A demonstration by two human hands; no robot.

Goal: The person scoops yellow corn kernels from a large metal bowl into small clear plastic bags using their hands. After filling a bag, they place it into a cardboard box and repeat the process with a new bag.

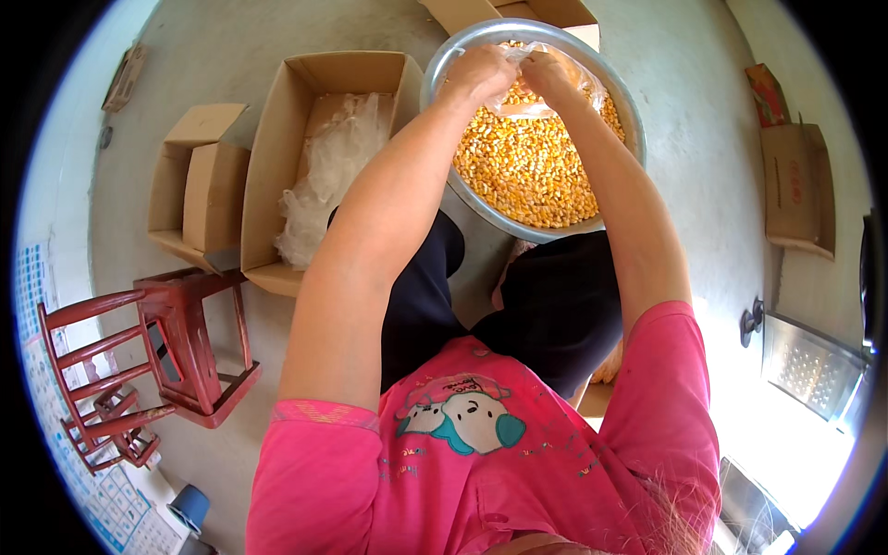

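Observation:
A large round metal basin [636,135] filled with yellow corn kernels [531,173] stands before my knees. Over its far part, my left hand [483,69] and my right hand [547,73] are close together, both gripping the upper edge of a clear plastic bag [534,109]. The bag rests on the kernels, and something orange-tan shows through its right side; I cannot tell what. My fingertips are partly hidden by the plastic and by the hands themselves.
Left of the basin, an open cardboard box [267,201] holds clear plastic bags [340,159]. A smaller cardboard box [222,187] adjoins it. A red wooden chair [187,347] with a phone [164,350] on it stands at left. More cardboard boxes [798,184] line the right wall.

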